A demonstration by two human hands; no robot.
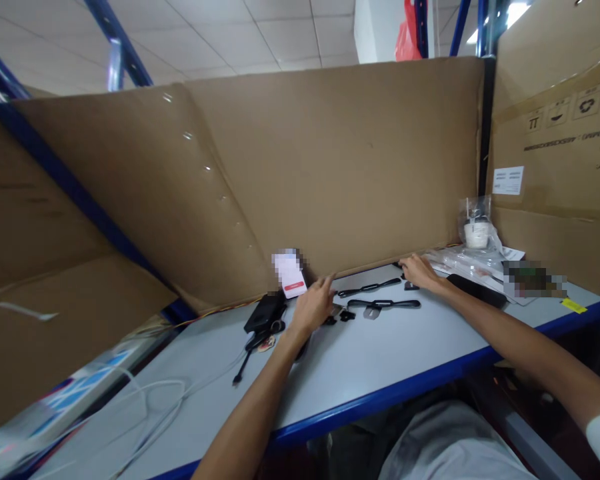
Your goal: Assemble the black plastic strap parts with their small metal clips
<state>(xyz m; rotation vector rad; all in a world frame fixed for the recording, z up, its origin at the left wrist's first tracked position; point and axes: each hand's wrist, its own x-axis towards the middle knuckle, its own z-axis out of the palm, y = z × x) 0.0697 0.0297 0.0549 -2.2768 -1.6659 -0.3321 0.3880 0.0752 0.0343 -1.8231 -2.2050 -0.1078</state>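
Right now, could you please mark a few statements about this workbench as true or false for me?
1. Two long black straps lie between the left hand and the right hand. True.
2. The right hand holds the white cable. False: the white cable lies loose at the left of the table, away from both hands.
3. A clear bag with something white inside stands at the table's right. True.
4. The wall behind the table is glass. False: it is cardboard.
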